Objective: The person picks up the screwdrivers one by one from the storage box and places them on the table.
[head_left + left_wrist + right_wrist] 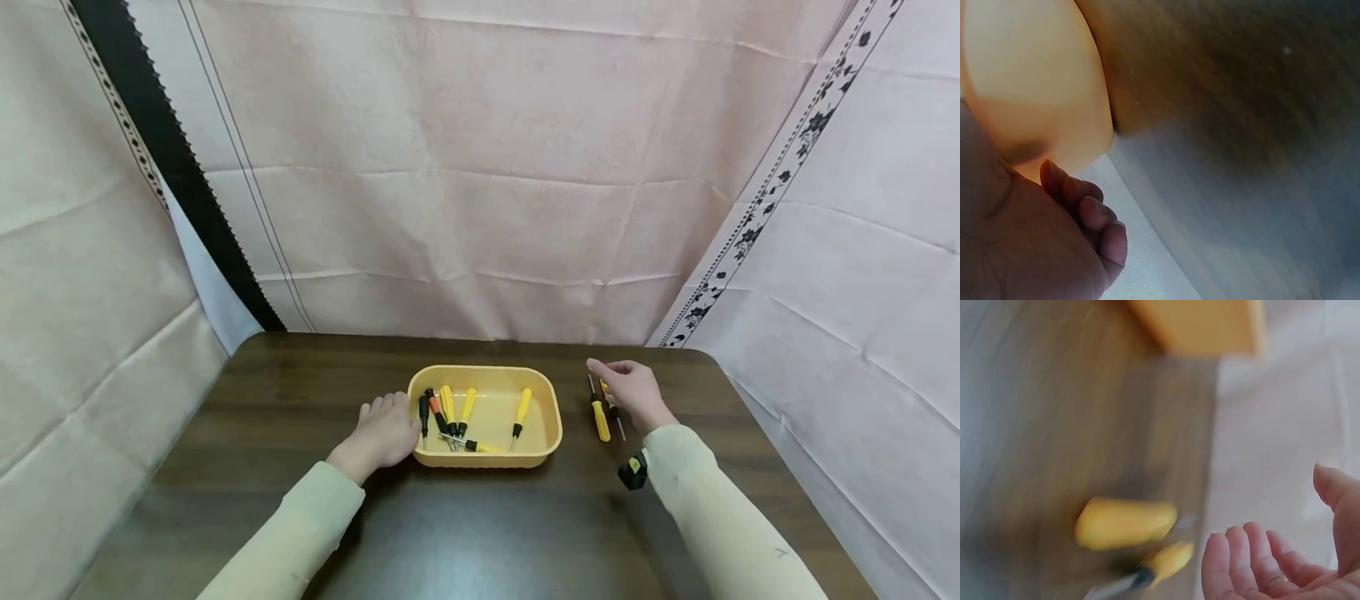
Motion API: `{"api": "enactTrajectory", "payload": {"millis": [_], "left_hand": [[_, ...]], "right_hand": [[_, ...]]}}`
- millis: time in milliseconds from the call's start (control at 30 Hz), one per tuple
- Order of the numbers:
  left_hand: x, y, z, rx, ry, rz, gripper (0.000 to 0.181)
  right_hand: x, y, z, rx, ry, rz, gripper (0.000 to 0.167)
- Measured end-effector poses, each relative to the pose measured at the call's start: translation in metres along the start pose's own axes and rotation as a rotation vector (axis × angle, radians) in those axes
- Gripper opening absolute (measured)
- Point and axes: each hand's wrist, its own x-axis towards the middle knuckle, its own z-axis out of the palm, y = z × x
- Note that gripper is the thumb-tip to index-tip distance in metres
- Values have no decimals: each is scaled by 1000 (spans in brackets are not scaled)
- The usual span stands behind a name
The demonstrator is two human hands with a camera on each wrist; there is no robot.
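A yellow plastic basket [540, 442] holds several screwdrivers, mostly yellow-handled, with one black [424, 410] at its left end. My left hand [384, 429] rests against the basket's left side. In the left wrist view its fingers [1099, 214] curl loosely outside the wall; the thumb is hidden. On the table to the right lie a yellow-handled screwdriver [601, 421] and a second screwdriver [619, 425], partly covered by my right hand [632, 396]. That hand hovers over them, thumb apart from the fingers, nothing in its grasp. In the right wrist view, two yellow handles [1125, 523] appear blurred.
A dark wooden table [495, 533] carries everything. Behind it and at both sides hangs pale cloth [465, 183], with a floral band at right. A small black device [633, 471] sits at my right wrist.
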Motion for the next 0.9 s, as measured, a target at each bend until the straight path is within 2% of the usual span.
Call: {"api": "enactTrajectory", "payload": {"millis": [133, 400, 533, 667, 900], "left_hand": [[-1, 0, 1, 3, -8, -2, 40], [-1, 1, -1, -8, -8, -13, 40], [-2, 0, 1, -7, -27, -14, 41], [-2, 0, 0, -6, -18, -13, 40], [-2, 2, -4, -3, -13, -10, 38]], "right_hand": [[-13, -24, 18, 48, -38, -2, 83], [-31, -54, 50, 13, -59, -47, 74], [-39, -60, 65, -31, -80, -53, 72], [-47, -65, 81, -86, -114, -80, 72], [-53, -63, 103, -262, -144, -100, 79]]}}
